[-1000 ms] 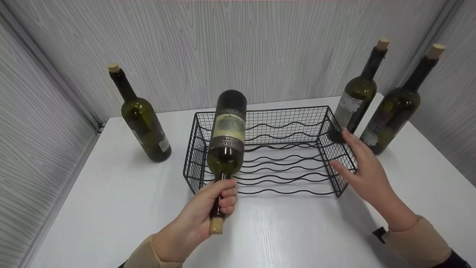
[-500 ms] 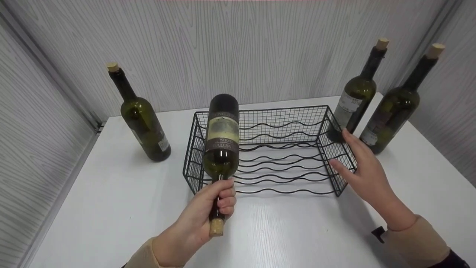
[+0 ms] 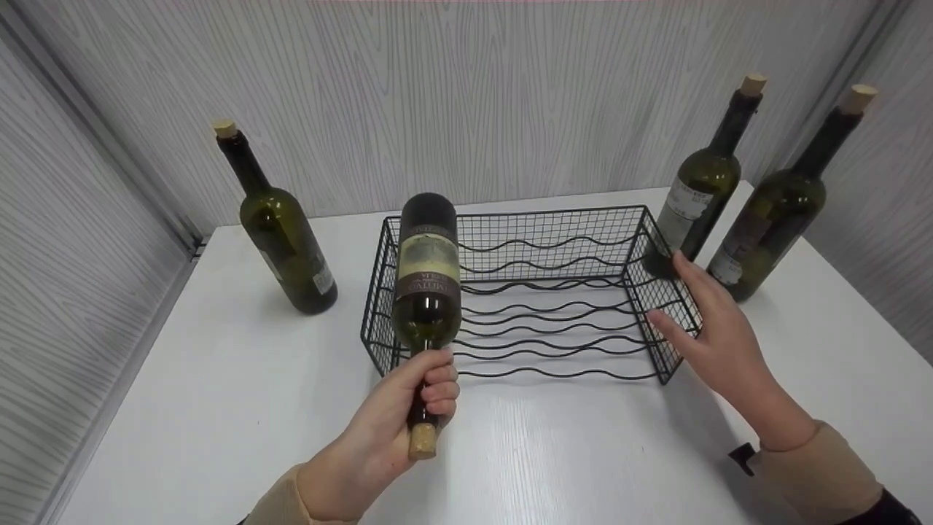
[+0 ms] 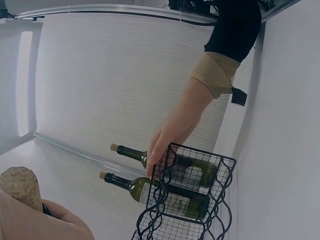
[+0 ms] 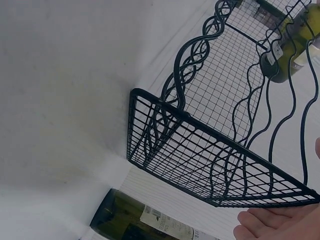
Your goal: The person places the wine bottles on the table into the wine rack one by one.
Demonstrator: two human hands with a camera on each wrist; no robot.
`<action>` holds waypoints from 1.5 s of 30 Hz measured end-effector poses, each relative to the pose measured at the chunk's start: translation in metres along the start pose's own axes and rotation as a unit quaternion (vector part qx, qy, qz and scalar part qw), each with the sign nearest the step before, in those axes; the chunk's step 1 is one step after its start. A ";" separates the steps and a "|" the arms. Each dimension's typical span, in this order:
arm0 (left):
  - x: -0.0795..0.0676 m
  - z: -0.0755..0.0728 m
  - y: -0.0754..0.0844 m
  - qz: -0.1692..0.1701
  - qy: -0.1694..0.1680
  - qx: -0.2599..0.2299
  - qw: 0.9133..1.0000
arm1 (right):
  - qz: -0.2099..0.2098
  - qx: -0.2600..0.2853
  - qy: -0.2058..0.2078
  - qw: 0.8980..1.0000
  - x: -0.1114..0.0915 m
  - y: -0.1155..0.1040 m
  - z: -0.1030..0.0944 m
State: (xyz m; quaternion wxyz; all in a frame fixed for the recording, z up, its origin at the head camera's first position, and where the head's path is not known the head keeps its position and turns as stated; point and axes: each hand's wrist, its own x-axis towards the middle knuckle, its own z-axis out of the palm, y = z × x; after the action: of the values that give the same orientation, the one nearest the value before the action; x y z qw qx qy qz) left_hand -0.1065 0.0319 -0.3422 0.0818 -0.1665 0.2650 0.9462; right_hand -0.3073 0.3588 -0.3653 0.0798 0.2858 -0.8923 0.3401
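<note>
In the head view my left hand (image 3: 397, 430) grips the neck of a dark green wine bottle (image 3: 428, 270). The bottle points base-away over the left part of a black wire wine rack (image 3: 554, 219), its cork (image 3: 422, 442) towards me. Whether it touches the rack is not clear. My right hand (image 3: 721, 343) holds the rack's right side panel, thumb on the inside and fingers on the outside. In the right wrist view those fingers (image 5: 265, 220) lie against the panel's outer face (image 5: 200, 155). In the left wrist view my left hand (image 4: 40, 220) shows only partly, with the cork (image 4: 20, 184) above it.
A corked green bottle (image 3: 288, 248) stands left of the rack. Two more, a pale-labelled bottle (image 3: 700, 189) and a darker bottle (image 3: 769, 226), stand close beyond its right end. Grey wood-grain panels (image 3: 466, 95) enclose the white table (image 3: 554, 452).
The bottle in my left hand has shifted left, with its base coming lower in the head view. My right hand and the rack stay nearly still.
</note>
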 end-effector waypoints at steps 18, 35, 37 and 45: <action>-0.003 -0.003 0.003 0.025 0.034 0.050 0.998 | 0.009 0.014 0.001 1.000 -0.001 -0.002 0.000; -0.002 -0.033 0.005 0.041 0.028 0.104 0.993 | 0.011 0.024 0.003 1.000 0.000 0.000 0.002; -0.002 -0.034 0.005 0.041 0.024 0.101 0.994 | 0.011 0.025 0.005 1.000 0.000 0.000 0.002; 0.000 -0.034 0.004 0.045 0.017 0.091 0.995 | 0.010 0.025 0.005 1.000 0.000 -0.001 0.002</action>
State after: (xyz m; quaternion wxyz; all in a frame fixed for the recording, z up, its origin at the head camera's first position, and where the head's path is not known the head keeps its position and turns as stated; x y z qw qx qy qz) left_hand -0.0977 0.0107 -0.3678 0.0498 -0.1619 0.3589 0.9179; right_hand -0.3065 0.3573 -0.3662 0.0740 0.2773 -0.8857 0.3649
